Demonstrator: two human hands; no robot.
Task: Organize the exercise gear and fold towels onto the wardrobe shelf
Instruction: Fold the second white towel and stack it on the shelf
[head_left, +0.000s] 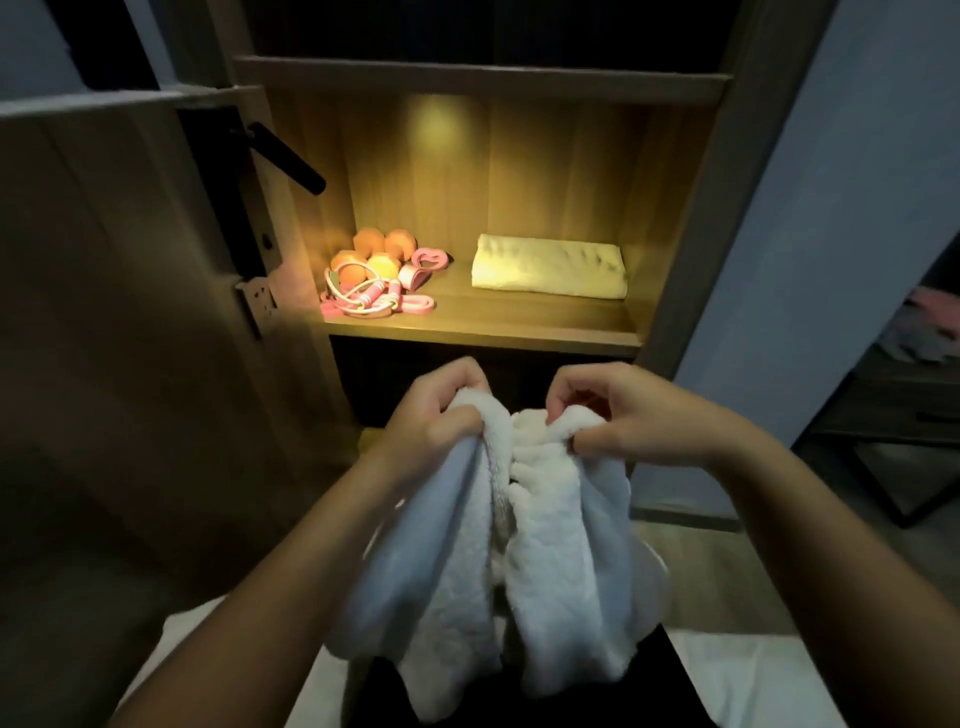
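Both hands are closed on the same towel (545, 571). The left hand (441, 415) pinches a bunch of the top edge, and the right hand (623, 415) pinches another bunch just beside it, fingers curled into the cloth. The grips sit close together, so the towel hangs in two long lobes in front of the person's lap. My guess is they're hunting for the corners or hem, and holding it up high lets the weight pull it straight for a clean fold. It's not folded yet and nowhere near the shelf (493, 327).

Past the hands, the lit shelf has a folded towel (550, 267) lying flat toward its right end, near the back. The gear (374, 275), orange weights with a pink rope and bands, is bunched in the left corner. That leaves bare board in the middle and along the front edge, which is probably where this towel goes, or on top of the other one. The door (104, 312) hangs open on the left.
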